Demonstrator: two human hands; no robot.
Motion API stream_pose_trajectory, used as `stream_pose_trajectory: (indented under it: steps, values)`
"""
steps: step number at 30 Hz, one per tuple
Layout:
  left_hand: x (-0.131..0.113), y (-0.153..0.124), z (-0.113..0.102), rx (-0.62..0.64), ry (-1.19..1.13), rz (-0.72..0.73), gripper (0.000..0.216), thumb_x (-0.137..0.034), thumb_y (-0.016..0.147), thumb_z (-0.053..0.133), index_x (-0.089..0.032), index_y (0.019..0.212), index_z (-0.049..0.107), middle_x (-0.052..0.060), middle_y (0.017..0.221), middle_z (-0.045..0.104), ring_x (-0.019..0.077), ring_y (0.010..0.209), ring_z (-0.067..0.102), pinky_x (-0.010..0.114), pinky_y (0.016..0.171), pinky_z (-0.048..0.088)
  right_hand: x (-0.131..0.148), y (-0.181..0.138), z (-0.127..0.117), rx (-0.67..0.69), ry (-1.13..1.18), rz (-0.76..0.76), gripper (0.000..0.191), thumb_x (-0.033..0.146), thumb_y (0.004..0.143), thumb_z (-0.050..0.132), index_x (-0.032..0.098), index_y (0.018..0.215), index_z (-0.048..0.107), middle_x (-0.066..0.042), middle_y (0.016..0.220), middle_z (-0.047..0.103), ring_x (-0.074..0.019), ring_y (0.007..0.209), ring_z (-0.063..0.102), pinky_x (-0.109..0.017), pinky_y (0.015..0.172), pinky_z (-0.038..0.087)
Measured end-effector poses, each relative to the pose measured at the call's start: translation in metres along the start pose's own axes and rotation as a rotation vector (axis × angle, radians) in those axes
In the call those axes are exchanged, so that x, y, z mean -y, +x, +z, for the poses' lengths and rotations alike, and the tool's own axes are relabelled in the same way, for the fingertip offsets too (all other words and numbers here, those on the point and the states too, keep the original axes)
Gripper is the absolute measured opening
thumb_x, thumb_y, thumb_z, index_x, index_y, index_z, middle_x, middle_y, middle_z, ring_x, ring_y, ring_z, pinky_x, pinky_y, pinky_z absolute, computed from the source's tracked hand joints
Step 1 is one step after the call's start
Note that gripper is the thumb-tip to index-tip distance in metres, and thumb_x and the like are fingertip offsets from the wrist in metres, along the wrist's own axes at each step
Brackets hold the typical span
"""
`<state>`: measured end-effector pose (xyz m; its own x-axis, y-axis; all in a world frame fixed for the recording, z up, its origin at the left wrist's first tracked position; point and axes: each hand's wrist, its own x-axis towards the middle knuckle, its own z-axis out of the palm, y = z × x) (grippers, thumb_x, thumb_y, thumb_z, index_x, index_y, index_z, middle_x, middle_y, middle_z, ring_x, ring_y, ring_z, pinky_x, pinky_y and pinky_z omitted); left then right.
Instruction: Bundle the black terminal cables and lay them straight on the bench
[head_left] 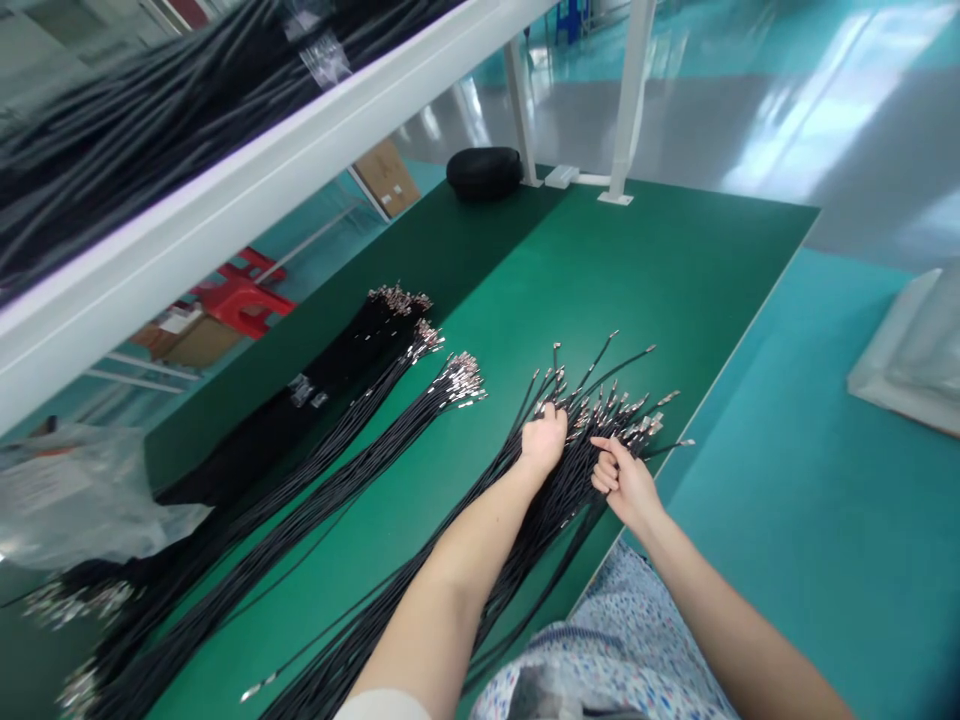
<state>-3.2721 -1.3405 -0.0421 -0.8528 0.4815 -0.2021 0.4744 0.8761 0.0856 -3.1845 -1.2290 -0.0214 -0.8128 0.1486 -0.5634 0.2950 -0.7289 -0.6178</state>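
A loose fan of thin black cables (pixel 525 520) with metal end terminals (pixel 607 400) lies on the green table mat (pixel 600 270) near its right edge. My left hand (pixel 543 440) rests on this fan close to the terminals, fingers curled down into the cables. My right hand (pixel 624 480) sits just to the right, fingers pinched round a few cable ends. Three more cable bundles lie to the left: a thick tied one (pixel 322 400) and two thinner ones (pixel 360 460).
A white shelf beam (pixel 247 190) crosses overhead at the left, with more black cables (pixel 135 110) above it. A black oval case (pixel 484 172) sits at the table's far end by white posts (pixel 628 100). Clear plastic bags (pixel 75 490) lie at the left.
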Motion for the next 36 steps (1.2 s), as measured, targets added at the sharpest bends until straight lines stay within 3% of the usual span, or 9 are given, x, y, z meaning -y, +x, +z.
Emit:
stream_pose_trajectory:
  steps: [7,10,15,20,24,27,31,33,36]
  values:
    - [0.011,-0.007,-0.025,-0.055,-0.01,-0.042,0.023,-0.017,0.087,0.029,-0.016,0.102,0.046,0.011,0.101,0.054,0.0195,0.072,0.063,0.03,0.059,0.049,-0.001,0.002,0.003,0.008,0.049,-0.043,0.029,0.041,0.075,0.061,0.016,0.088,0.061,0.007,0.047,0.042,-0.0055,0.038,0.038,-0.02,0.039,0.037]
    - [0.02,-0.031,-0.032,-0.064,-0.082,-0.076,0.027,-0.022,0.089,0.026,-0.016,0.111,0.042,0.009,0.09,0.06,0.0204,0.071,0.063,0.03,0.061,0.049,0.0,0.004,0.004,0.0,0.052,-0.03,0.028,0.04,0.077,0.059,0.016,0.091,0.062,-0.002,0.066,0.06,-0.0125,0.061,0.059,-0.028,0.062,0.051]
    - [0.011,-0.078,-0.024,-0.078,-0.191,-0.054,0.034,-0.023,0.091,0.02,-0.014,0.12,0.036,0.01,0.088,0.064,0.0196,0.07,0.063,0.027,0.06,0.048,0.011,0.004,0.022,0.106,0.067,-0.015,0.031,0.041,0.082,0.051,0.019,0.102,0.059,-0.009,0.106,0.062,-0.019,0.1,0.058,-0.035,0.09,0.045]
    - [0.006,-0.141,-0.008,-0.004,-0.249,0.113,0.039,-0.011,0.086,0.024,-0.012,0.123,0.036,0.012,0.092,0.062,0.0184,0.072,0.061,0.027,0.062,0.047,0.029,-0.014,0.035,0.129,0.085,-0.102,0.029,0.042,0.081,0.052,0.022,0.102,0.057,-0.007,0.103,0.064,-0.0192,0.098,0.058,-0.038,0.089,0.045]
    - [0.017,-0.199,0.007,0.071,-0.354,0.187,0.045,-0.007,0.081,0.026,-0.017,0.122,0.041,0.012,0.093,0.06,0.0183,0.071,0.058,0.028,0.062,0.046,0.041,-0.048,0.043,0.246,-0.014,-0.117,0.025,0.037,0.08,0.055,0.023,0.1,0.06,-0.001,0.078,0.063,-0.0138,0.071,0.059,-0.036,0.079,0.048]
    - [0.016,-0.231,0.016,0.019,-0.518,0.219,0.041,-0.012,0.084,0.027,-0.021,0.12,0.044,0.009,0.087,0.06,0.0178,0.072,0.056,0.027,0.064,0.044,0.044,-0.078,0.051,0.367,-0.196,-0.079,0.023,0.035,0.079,0.056,0.021,0.096,0.062,0.001,0.063,0.056,-0.0107,0.056,0.052,-0.035,0.074,0.048]
    - [0.004,-0.254,0.015,-0.014,-0.643,0.296,0.036,-0.019,0.086,0.029,-0.021,0.114,0.05,0.008,0.081,0.06,0.018,0.073,0.054,0.029,0.068,0.043,0.029,-0.113,0.056,0.524,-0.396,0.004,0.026,0.04,0.079,0.056,0.016,0.088,0.063,-0.004,0.065,0.06,-0.0141,0.057,0.057,-0.036,0.07,0.048]
    - [0.0,-0.261,0.01,-0.023,-0.691,0.309,0.032,-0.03,0.083,0.041,-0.021,0.111,0.053,0.01,0.095,0.059,0.0224,0.087,0.052,0.035,0.079,0.041,0.012,-0.129,0.055,0.593,-0.487,0.083,0.029,0.043,0.08,0.053,0.016,0.086,0.063,-0.006,0.068,0.063,-0.0162,0.059,0.06,-0.035,0.065,0.048]
    - [-0.01,-0.262,0.003,-0.065,-0.95,0.254,0.057,-0.044,0.07,0.06,-0.019,0.12,0.046,0.014,0.124,0.045,0.0301,0.114,0.038,0.044,0.096,0.032,-0.015,-0.147,0.055,0.665,-0.696,0.075,0.031,0.046,0.078,0.054,0.017,0.082,0.065,-0.008,0.078,0.066,-0.0188,0.074,0.062,-0.036,0.074,0.048]
